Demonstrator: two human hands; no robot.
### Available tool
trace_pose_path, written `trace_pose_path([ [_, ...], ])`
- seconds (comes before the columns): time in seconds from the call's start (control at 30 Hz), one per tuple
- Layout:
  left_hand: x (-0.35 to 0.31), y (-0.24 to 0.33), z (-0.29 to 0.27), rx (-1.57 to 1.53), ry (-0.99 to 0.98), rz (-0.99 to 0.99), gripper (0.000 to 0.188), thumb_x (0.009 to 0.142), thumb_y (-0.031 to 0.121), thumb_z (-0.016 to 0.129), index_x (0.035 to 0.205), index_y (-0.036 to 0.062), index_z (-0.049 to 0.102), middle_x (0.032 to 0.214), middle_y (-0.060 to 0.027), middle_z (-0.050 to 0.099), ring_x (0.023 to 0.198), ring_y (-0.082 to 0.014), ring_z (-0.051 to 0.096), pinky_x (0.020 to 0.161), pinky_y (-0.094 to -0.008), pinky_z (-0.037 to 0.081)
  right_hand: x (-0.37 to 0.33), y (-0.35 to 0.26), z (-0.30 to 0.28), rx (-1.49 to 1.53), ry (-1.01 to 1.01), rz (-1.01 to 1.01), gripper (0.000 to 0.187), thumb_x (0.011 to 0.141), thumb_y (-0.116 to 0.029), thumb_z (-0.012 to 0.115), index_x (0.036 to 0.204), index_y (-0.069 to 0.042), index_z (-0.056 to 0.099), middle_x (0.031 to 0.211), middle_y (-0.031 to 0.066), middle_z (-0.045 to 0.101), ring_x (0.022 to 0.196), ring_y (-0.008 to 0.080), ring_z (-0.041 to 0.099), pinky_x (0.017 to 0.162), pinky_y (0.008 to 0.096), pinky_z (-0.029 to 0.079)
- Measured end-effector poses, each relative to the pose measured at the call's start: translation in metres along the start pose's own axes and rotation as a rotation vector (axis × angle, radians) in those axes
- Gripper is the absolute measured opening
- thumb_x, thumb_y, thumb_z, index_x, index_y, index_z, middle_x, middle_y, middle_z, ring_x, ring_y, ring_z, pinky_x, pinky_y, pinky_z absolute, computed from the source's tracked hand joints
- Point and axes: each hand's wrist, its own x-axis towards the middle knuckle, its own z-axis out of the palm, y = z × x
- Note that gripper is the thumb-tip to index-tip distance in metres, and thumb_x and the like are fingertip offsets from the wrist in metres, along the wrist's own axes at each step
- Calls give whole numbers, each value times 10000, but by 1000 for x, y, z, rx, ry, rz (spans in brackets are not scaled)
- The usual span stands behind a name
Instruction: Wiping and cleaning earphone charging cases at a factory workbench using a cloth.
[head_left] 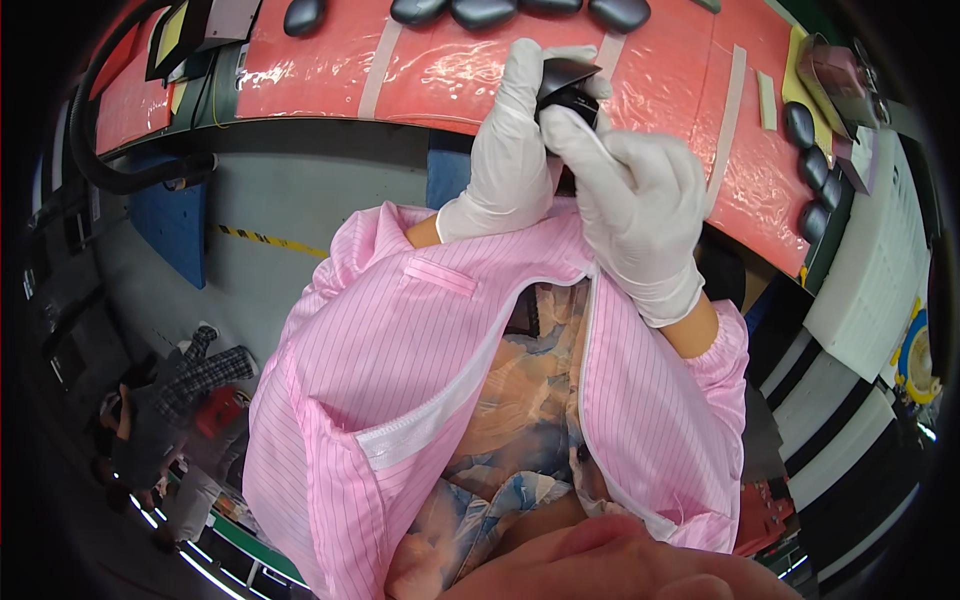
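Observation:
Above the near edge of the red-covered bench, my gloved left hand (505,160) grips a dark computer mouse (567,76), with fingers along its left and far sides. A gap shows between its grey top shell and the black part beneath. From the right, my gloved right hand (645,195) is closed, one fingertip pressing the mouse's near side and the other fingers curled. Its palm side is hidden, so anything small inside cannot be made out. Several more dark mice (483,12) lie in a row along the far side of the bench.
Another group of mice (813,160) lies at the bench's right end, beside a clear plastic box (840,85). Pale strips (727,120) cross the red mat (665,95). A black flexible hose (135,178) curves at the left. Other people (190,400) are behind at the lower left.

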Motion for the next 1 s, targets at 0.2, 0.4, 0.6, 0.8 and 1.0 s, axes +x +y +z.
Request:
trace_pose_path([
  [0.2, 4, 4, -16, -71, 7, -39, 610, 989, 536, 318, 1122, -2, 572, 958, -112, 620, 843, -233, 601, 718, -345, 485, -16, 20, -9, 232, 34, 288, 400, 696, 2, 711, 1068, -145, 707, 803, 32, 576, 710, 206, 535, 643, 327, 449],
  [0.4, -1, 0, -7, -10, 85, -27, 556, 961, 573, 381, 974, 52, 575, 810, -43, 588, 704, -128, 553, 596, -268, 455, 5, 3, 3, 197, -17, 16, 274, 743, 43, 664, 988, -80, 690, 865, 34, 625, 735, 199, 569, 658, 290, 459],
  [0.6, -1, 1, -17, -10, -77, 106, 603, 968, 598, 298, 1136, 67, 528, 940, -74, 599, 765, -145, 569, 661, -283, 479, -5, 6, -11, 348, 44, 263, 282, 772, 75, 639, 1024, -48, 674, 852, 42, 606, 731, 181, 563, 638, 290, 441],
  [0.8, 3, -8, -19, 495, -33, 545, 794, 855, 734, 392, 1223, 38, 491, 991, -104, 587, 852, -180, 560, 777, -290, 455, 18, -12, -3, 117, 13, -4, 234, 718, -26, 703, 945, -71, 663, 789, 66, 571, 709, 247, 566, 629, 341, 447],
  [1.0, -2, 5, -24, 450, -122, 594, 867, 819, 777, 391, 1201, 5, 493, 951, -131, 607, 829, -191, 579, 734, -293, 469, 20, -4, -25, 1252, -465, 485, 109, 841, -67, 614, 910, 6, 655, 835, 78, 606, 740, 171, 587, 670, 285, 453],
])
